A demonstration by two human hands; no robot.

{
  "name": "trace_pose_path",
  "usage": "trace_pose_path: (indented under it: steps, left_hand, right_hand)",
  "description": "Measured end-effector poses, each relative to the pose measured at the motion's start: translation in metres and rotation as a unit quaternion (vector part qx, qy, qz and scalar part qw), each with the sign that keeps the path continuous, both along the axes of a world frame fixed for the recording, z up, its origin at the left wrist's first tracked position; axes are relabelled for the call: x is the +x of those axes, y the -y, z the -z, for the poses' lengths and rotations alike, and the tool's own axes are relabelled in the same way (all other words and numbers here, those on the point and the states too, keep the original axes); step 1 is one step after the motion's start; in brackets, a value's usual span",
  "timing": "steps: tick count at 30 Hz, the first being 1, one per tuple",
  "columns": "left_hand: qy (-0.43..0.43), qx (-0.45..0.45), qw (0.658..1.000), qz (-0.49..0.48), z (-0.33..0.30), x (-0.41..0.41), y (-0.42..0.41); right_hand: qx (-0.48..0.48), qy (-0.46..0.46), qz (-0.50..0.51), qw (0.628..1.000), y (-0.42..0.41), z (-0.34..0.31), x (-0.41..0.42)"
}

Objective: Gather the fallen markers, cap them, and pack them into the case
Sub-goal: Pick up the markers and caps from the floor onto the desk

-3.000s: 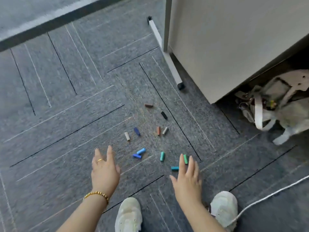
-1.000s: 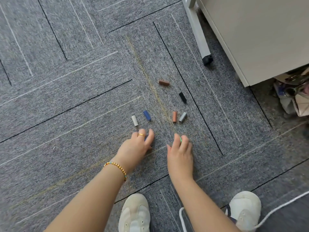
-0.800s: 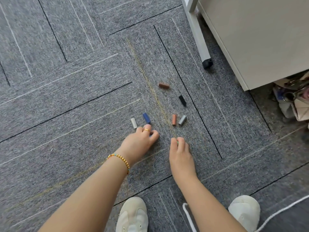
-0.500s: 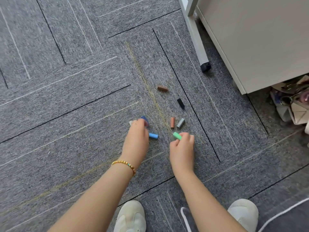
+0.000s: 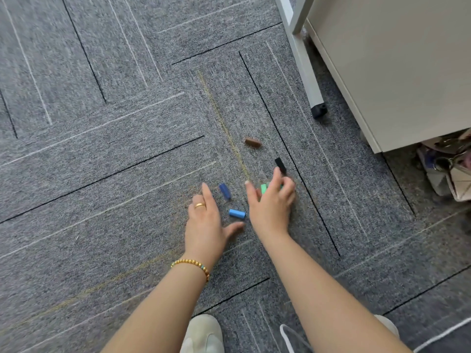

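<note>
Grey carpet (image 5: 102, 174) lies wide open to the left; a white cabinet (image 5: 395, 72) and its leg (image 5: 305, 72) hem in the right. The right hand (image 5: 271, 207) has slid forward, fingers curled round green caps (image 5: 263, 188), toward a black cap (image 5: 279, 165). The left hand (image 5: 204, 220) now rests with fingers spread, having released the blue caps (image 5: 237, 213) beside it. Gathering appears barely begun.

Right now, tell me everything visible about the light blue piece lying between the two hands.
The light blue piece is a short, stubby cylinder with a matte, plastic-looking surface, probably a marker cap. It lies on its side on the grey carpet, long axis roughly left to right. It sits between the left hand and the right hand, just beyond the left thumb; neither hand appears to touch it. A dark blue piece lies beyond it, apart.
</note>
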State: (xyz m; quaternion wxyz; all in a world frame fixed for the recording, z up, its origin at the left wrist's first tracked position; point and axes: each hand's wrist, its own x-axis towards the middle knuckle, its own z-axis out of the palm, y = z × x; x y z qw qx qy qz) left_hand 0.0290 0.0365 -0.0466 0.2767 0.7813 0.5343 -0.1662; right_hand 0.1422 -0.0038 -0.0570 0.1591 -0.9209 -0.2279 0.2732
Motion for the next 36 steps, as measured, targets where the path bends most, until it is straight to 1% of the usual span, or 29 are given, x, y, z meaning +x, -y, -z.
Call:
trace_pose_path:
  steps: [3,8,10,15,18,21,24,28,29,31,33,34,36]
  left_hand:
    - [-0.001,0.048,0.998,0.04,0.005,0.011,-0.01]
    - [-0.007,0.087,0.985,0.146,0.012,0.023,-0.031]
    - [-0.011,0.094,0.977,0.191,0.014,0.022,-0.032]
    - [-0.005,0.111,0.951,0.288,0.011,0.022,-0.034]
    - [-0.011,0.107,0.945,0.308,0.008,0.025,-0.038]
    - [-0.024,0.097,0.947,0.304,0.007,0.028,-0.041]
    - [-0.039,0.088,0.948,0.304,0.007,0.029,-0.045]
    - [-0.054,0.063,0.948,0.306,0.004,0.033,-0.052]
    - [-0.053,0.065,0.947,0.311,0.004,0.034,-0.054]
    - [-0.047,0.071,0.944,0.317,0.002,0.035,-0.059]
    - [-0.046,0.07,0.943,0.322,0.0,0.036,-0.064]
    - [-0.046,0.069,0.942,0.325,-0.001,0.037,-0.066]
    - [-0.048,0.068,0.942,0.326,-0.002,0.038,-0.065]
  right_hand:
    - [-0.037,0.067,-0.068,0.995,-0.004,0.008,0.003]
    - [-0.052,0.14,-0.157,0.976,0.001,0.015,0.006]
    - [-0.041,0.164,-0.17,0.971,0.005,0.018,0.005]
    - [-0.038,0.198,-0.219,0.955,0.008,0.024,0.007]
    - [-0.041,0.193,-0.239,0.951,0.008,0.021,0.011]
    - [-0.026,0.178,-0.248,0.952,0.005,0.014,0.015]
    - [-0.042,0.167,-0.256,0.951,0.004,0.01,0.019]
    - [-0.032,0.125,-0.265,0.955,0.001,0.005,0.03]
    - [-0.03,0.117,-0.247,0.962,0.002,0.005,0.033]
    - [-0.01,0.104,-0.168,0.98,0.0,0.004,0.04]
    - [0.016,0.105,-0.108,0.989,-0.006,0.002,0.049]
    - [0.016,0.114,-0.106,0.988,-0.009,0.001,0.054]
    - [-0.007,0.137,-0.148,0.979,-0.013,-0.002,0.062]
